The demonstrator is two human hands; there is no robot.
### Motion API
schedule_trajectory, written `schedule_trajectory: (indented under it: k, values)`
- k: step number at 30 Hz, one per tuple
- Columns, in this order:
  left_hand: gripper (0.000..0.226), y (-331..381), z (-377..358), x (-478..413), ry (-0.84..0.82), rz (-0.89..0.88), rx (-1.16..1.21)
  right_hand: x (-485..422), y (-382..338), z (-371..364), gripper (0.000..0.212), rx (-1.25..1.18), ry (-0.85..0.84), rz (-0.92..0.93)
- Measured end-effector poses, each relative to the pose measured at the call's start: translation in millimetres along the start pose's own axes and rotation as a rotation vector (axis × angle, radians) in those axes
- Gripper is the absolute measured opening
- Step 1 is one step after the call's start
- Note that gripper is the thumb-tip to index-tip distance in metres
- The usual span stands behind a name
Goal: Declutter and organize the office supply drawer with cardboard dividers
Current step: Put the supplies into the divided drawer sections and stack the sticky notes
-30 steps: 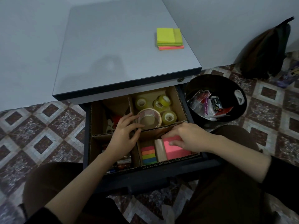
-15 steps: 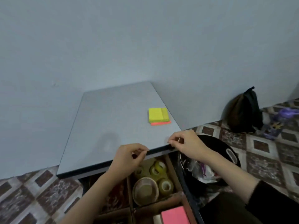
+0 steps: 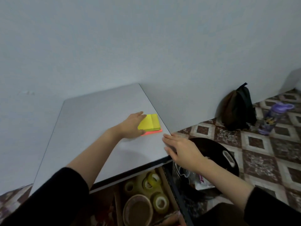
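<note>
Yellow-over-orange sticky notes (image 3: 150,122) lie near the right edge of the cabinet top (image 3: 97,128). Your left hand (image 3: 132,126) touches them, fingers extended, not yet closed: pinch both pads so they lift together. Your right hand (image 3: 182,149) rests flat, relaxed, on the corner.

sticky notes (image 3: 150,122) | yellow over pink, flat on desktop (image 3: 97,128) | drawer (image 3: 175,189) open (tape rolls (image 3: 160,203) inside)

A plain black long-sleeved top is worn. The left sleeve (image 3: 55,201) and right sleeve (image 3: 275,207) are seen to end mid-forearm; the left hand (image 3: 131,126) and right hand (image 3: 181,150) are left bare.
</note>
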State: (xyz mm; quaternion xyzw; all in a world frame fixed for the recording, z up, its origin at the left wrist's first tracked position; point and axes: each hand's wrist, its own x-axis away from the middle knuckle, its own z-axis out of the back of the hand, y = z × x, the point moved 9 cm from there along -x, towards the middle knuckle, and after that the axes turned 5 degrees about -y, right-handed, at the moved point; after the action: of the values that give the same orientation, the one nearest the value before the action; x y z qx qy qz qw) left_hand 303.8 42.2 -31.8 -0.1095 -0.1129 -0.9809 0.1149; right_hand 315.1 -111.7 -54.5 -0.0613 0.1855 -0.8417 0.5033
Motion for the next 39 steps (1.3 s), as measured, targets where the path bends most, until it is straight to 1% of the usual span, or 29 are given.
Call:
schedule_trajectory:
  k: [2, 3, 5, 9, 13, 17, 20, 22, 24, 27, 31, 34, 39]
  values:
    - [0.073, 3, -1, -7, -0.051, -0.001, -0.008, 1, 2, 0, 0.051, -0.019, 0.023, -0.003]
    - [0.072, 4, 0, -10, -0.050, 0.008, 0.004, 1, 2, 0, 0.051, -0.021, 0.031, 0.000]
    - [0.072, 2, 5, -16, -0.027, 0.030, 0.026, 1, 3, -1, 0.044, -0.008, 0.019, 0.001]
    - [0.085, -6, 7, -22, 0.046, 0.039, 0.063, 1, 4, -3, 0.042, -0.010, 0.019, 0.001]
    - [0.088, -13, 12, -14, 0.142, 0.039, 0.190, -1, 3, -4, 0.042, -0.019, 0.013, -0.001]
    - [0.091, -28, 27, 15, 0.261, 0.077, 0.334, -4, 6, 1, 0.040, -0.061, -0.010, -0.029]
    - [0.104, -38, 29, 48, 0.290, 0.090, 0.373, -17, 12, 16, 0.038, -0.116, 0.001, -0.081]
    - [0.108, -42, 22, 69, 0.288, 0.090, 0.380, -33, 11, 27, 0.046, -0.119, -0.008, -0.079]
    - [0.105, -47, 10, 87, 0.283, 0.102, 0.379, -54, 3, 33, 0.059, -0.092, -0.066, -0.049]
    - [0.099, -53, -4, 109, 0.294, 0.108, 0.400, -82, -9, 29, 0.078, -0.060, -0.214, -0.049]
    - [0.103, -53, -15, 128, 0.315, 0.069, 0.426, -107, -8, 17, 0.098, -0.030, -0.391, -0.125]
    - [0.102, -54, -22, 136, 0.312, 0.061, 0.422, -111, -3, 15, 0.098, 0.006, -0.445, -0.160]
    - [0.098, -57, -30, 142, 0.297, 0.053, 0.422, -111, -4, 22, 0.089, 0.110, -0.378, -0.181]
